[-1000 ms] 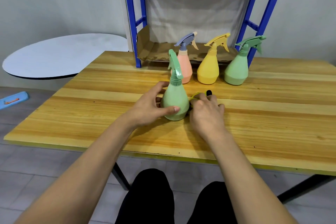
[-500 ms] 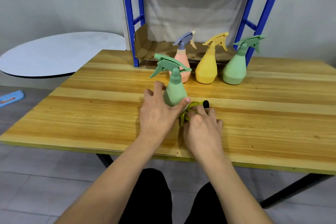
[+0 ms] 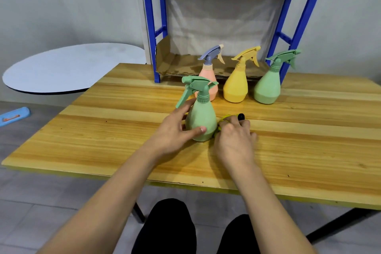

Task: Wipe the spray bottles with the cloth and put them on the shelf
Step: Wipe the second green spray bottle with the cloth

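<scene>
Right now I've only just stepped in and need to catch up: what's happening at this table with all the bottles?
A person is wiping a green spray bottle that stands upright on the wooden table. The left hand holds its body while the right hand presses a yellow-green cloth against its side. Three more bottles, pink, yellow and another green one, wait in a row near the blue shelf. None is on the shelf yet.
</scene>
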### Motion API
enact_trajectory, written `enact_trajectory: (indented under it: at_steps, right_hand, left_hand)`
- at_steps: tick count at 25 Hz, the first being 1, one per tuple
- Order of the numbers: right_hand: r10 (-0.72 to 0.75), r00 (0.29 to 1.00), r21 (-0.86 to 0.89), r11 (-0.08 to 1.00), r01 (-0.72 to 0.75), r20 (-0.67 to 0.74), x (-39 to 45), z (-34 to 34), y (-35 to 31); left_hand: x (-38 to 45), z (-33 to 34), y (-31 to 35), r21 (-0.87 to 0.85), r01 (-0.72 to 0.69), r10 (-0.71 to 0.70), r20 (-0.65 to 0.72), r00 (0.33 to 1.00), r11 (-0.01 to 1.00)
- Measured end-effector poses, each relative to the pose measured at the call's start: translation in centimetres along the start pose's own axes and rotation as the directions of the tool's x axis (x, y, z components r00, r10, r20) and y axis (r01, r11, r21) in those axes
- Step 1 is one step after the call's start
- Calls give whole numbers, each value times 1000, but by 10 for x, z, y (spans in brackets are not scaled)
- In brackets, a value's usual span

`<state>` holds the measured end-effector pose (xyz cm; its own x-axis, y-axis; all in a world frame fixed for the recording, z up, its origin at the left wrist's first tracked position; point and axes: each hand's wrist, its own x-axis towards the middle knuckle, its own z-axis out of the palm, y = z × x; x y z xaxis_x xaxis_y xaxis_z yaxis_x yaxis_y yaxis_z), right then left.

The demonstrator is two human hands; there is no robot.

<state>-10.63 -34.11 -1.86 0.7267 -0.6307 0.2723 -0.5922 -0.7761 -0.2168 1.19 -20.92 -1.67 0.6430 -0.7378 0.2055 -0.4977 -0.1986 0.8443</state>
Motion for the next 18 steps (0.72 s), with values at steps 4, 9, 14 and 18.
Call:
enact_trajectory:
  at_steps: [4,9,14,18]
  right_hand:
    - [-84,996,5,996,84,-33,-20,7,-15]
    - [-224,974,122,966,226,-30,-24,4,-10]
    - [-243,970,399,890,219,8,-10,-5,1]
    - [-236,970,501,847,178,54,-13,-10,25]
  left_hand:
    - [6,18,0,194,59,-7,-259,966,979]
    - [19,12,-5,218,82,-11,-311,950,973]
    - [50,-16,-27,227,270,-127,-497,859,935]
    - [88,-34,-41,188,328,-180,-543,820,926]
